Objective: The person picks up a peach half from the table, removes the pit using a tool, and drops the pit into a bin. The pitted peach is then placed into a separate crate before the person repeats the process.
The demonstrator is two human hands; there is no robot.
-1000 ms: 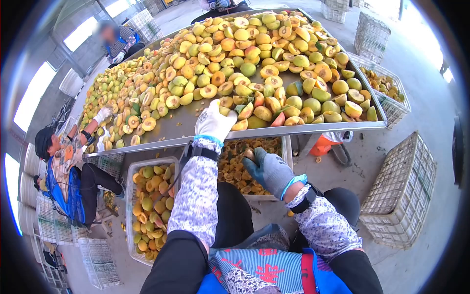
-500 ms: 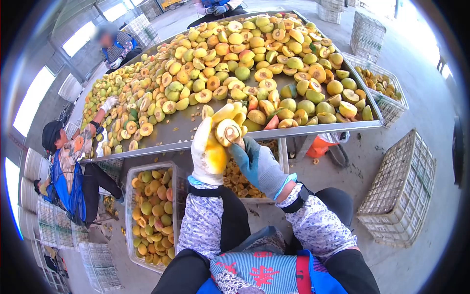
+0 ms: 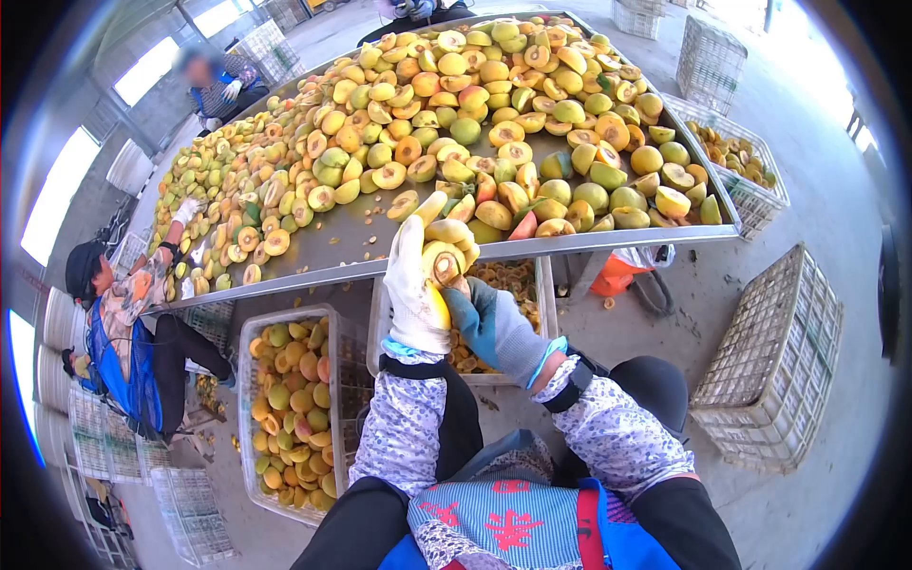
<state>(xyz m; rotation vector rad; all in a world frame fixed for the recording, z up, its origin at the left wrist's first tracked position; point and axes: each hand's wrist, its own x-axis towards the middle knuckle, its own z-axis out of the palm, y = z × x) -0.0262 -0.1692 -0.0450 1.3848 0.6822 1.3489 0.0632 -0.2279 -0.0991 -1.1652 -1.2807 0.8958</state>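
Note:
My left hand (image 3: 418, 285), in a white glove stained yellow, grips a halved peach (image 3: 442, 261) with its cut face and pit toward me. My right hand (image 3: 489, 323), in a blue-grey glove, presses its fingertips against the pit of that half; any tool in it is hidden. Both hands hover just in front of the metal sorting table (image 3: 351, 249), which is heaped with halved and whole yellow-green peaches (image 3: 494, 123).
Below the table stand a white crate of peach halves (image 3: 290, 399) at my left knee and a crate of pits (image 3: 503, 280) under my hands. Empty crates (image 3: 769, 361) sit at right. A seated person (image 3: 123, 323) at left reaches onto the table; others work at the far side.
My left hand lifted a peach half off the table edge and turned it toward me. My right hand rose from the pit crate to meet it at the pit.

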